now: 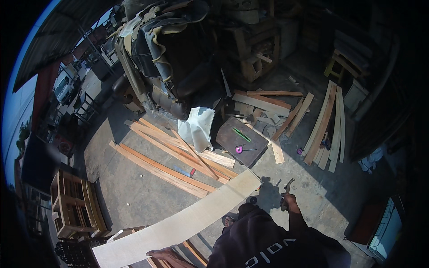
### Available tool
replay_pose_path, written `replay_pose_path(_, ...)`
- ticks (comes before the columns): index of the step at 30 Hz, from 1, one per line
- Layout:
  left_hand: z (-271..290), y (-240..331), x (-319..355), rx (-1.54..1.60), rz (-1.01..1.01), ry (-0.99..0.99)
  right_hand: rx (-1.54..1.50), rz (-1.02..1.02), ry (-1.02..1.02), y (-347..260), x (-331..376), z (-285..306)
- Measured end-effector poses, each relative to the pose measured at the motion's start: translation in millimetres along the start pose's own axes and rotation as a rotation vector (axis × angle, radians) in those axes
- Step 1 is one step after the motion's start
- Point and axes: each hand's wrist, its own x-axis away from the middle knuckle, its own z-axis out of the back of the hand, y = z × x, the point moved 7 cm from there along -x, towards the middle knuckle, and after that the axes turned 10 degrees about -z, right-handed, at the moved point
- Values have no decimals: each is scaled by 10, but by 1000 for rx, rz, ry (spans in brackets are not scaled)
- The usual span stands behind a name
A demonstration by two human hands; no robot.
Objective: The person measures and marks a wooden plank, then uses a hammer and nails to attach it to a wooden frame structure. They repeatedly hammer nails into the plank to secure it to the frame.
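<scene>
A long pale board (178, 223) lies slantwise in front of me, from the lower left up to the middle. My left hand (161, 254) is at its near edge, close to the left end, with the fingers closed on the edge. In my right hand (288, 202) is a hammer (289, 184), gripped by the handle and held off to the right of the board, head upward. Below the board's lower left part, several thin wooden strips (195, 253) show, partly hidden by the board and my arm.
Several planks (165, 174) lie beyond the board, with a handsaw (183, 172) among them. A dark panel (228, 136) bears a purple tape measure (239, 149). More planks (328, 120) and offcuts lie right. A wooden frame (73, 201) stands left; a worn upholstered seat (178, 85) stands at the back.
</scene>
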Motion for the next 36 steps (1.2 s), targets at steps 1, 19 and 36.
replay_pose_path(1,-58,-48,-16,-3,7,-13,38,-4,-23,8,13,32)
replay_pose_path(19,-1487,-2634,655,-346,149,113,969,481,189,-2653,-3171,122)
replay_pose_path(36,-873,-8364,22,163,344,380,1192,1216,469,-3836,-6442,-905)
